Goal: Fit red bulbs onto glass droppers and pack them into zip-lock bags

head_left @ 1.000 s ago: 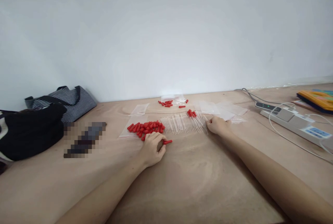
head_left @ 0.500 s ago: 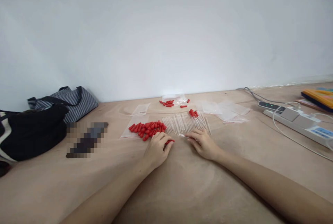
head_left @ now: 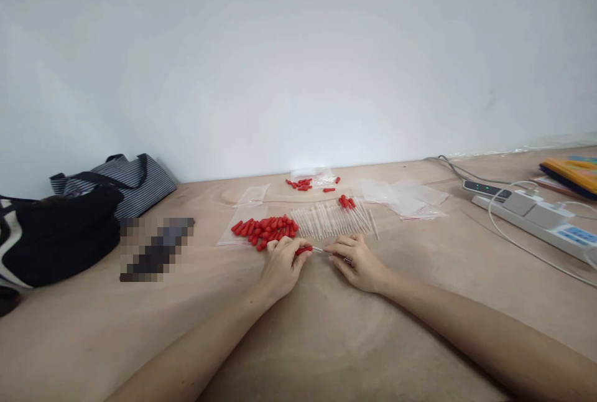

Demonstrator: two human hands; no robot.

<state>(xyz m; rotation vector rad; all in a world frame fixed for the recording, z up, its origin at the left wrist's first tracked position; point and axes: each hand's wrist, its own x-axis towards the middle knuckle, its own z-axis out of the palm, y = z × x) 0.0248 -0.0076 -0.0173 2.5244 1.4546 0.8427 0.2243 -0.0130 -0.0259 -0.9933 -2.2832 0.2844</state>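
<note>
My left hand [head_left: 285, 263] is closed on a small red rubber bulb [head_left: 303, 251] at the table's middle. Facing it, my right hand [head_left: 358, 263] pinches a thin clear tube [head_left: 319, 250], whose far end meets the bulb. Just beyond my left hand lies a pile of red bulbs [head_left: 268, 226], partly on a clear plastic bag [head_left: 226, 238]. A row of clear tubes [head_left: 321, 221] stretches beyond both hands. At its right end a few tubes carry red bulbs [head_left: 346, 202].
More red bulbs [head_left: 303, 185] lie near the wall beside a clear bag. Flat plastic bags [head_left: 410, 198] are at the back right. A power strip [head_left: 536, 221] with cables sits at the right, with bags [head_left: 60, 237] and a blurred dark object [head_left: 158, 249] at the left.
My right hand has turned a little and the tube in it now reaches the red bulb in my left hand. The two were apart before.
</note>
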